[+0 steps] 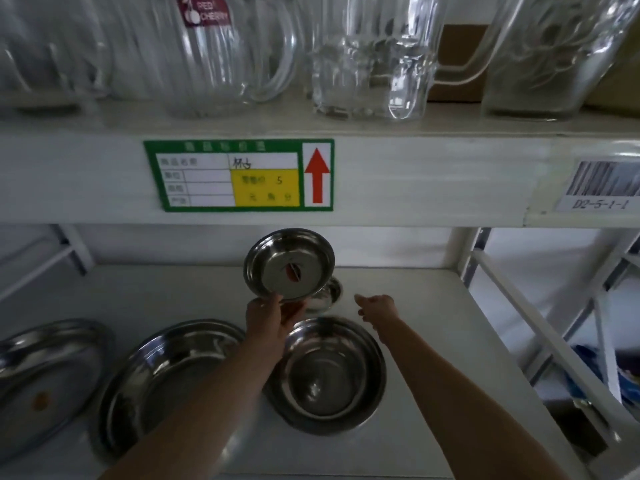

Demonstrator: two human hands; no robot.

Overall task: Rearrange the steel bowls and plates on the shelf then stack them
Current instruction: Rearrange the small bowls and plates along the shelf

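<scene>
While the left hand pinches the small steel plate by its lower rim, tilted above the deep bowl, the right hand hovers relaxed beside it (holding nothing); so thin a pinch could let it slip and clatter down.

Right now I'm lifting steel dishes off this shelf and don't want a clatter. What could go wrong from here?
1. Your left hand holds the small tilted plate only at its lower rim; it may slip and drop onto the deep bowl.
2. The plate sits close under the upper shelf edge; lifting higher could knock it.
3. Your right hand, reaching past, might nudge the small bowl behind.
</scene>
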